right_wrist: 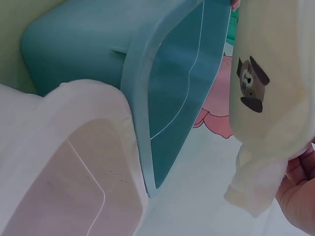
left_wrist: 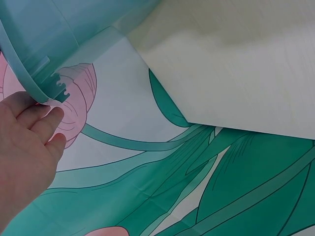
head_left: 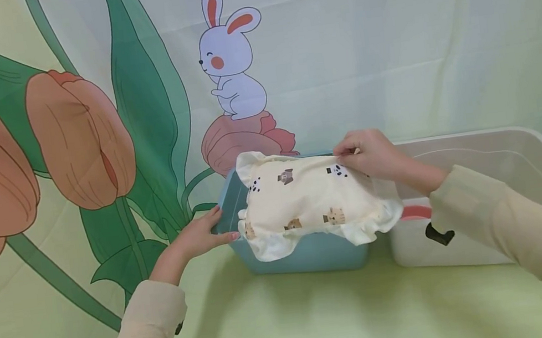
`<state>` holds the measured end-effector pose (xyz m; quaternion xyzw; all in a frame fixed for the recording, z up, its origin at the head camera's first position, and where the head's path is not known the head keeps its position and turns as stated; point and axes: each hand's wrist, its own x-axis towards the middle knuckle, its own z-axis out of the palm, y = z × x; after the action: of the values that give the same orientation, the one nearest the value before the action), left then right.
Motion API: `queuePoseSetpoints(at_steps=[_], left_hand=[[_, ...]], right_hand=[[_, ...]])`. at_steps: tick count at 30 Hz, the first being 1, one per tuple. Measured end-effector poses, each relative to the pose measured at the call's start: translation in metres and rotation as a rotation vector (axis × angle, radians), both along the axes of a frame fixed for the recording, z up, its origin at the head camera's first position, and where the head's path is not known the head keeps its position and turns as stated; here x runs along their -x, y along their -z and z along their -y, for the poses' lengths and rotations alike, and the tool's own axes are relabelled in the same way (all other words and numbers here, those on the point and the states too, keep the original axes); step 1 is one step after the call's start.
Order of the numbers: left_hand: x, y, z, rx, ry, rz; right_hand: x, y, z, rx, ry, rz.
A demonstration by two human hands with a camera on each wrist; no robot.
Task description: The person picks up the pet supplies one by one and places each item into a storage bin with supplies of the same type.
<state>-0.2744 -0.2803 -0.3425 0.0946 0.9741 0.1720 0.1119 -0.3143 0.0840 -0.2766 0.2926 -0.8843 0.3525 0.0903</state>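
A small cream pillow (head_left: 299, 196) with ruffled edges and printed animal faces is held above the teal bin (head_left: 311, 256). My right hand (head_left: 372, 154) pinches its far right edge with thumb and fingers. In the right wrist view the pillow (right_wrist: 273, 59) hangs beside that hand (right_wrist: 300, 196), apart from the bin's opening. My left hand (head_left: 198, 236) grips the teal bin's left rim. The left wrist view shows fingers (left_wrist: 47, 125) curled at the rim. Much of the bin's inside is hidden by the pillow in the head view.
A white bin (head_left: 413, 247) stands on the right, close against the teal bin, with a pink-red part (head_left: 416, 212) at its near side. Both rest on a pale green table (head_left: 288, 323). Behind hangs a cloth backdrop (head_left: 364, 58) printed with tulips and a rabbit.
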Motion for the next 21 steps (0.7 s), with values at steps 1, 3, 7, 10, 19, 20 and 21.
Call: queuePoseSetpoints(at_steps=[1,3,7,10,19,20,21], left_hand=[[0.000,0.000,0.000,-0.001,0.001,0.001],[0.000,-0.001,0.000,0.000,0.004,0.001],[-0.001,-0.001,-0.001,-0.002,0.003,0.007],[-0.001,-0.001,-0.001,-0.006,0.000,0.011],[-0.001,-0.001,-0.001,-0.005,0.003,0.002],[-0.001,-0.001,-0.001,-0.003,0.002,0.002],[-0.001,-0.001,-0.001,-0.004,0.002,0.003]], right_hand=[[0.001,0.000,0.000,-0.002,0.002,-0.009],[0.004,0.000,0.002,-0.010,0.007,-0.023],[0.008,0.001,0.005,-0.027,0.012,-0.042],[0.011,0.002,0.008,-0.030,0.016,-0.034],[0.020,0.003,0.015,-0.048,0.034,-0.027],[0.021,0.003,0.016,-0.049,0.034,-0.028],[0.023,0.003,0.017,-0.052,0.037,-0.028]])
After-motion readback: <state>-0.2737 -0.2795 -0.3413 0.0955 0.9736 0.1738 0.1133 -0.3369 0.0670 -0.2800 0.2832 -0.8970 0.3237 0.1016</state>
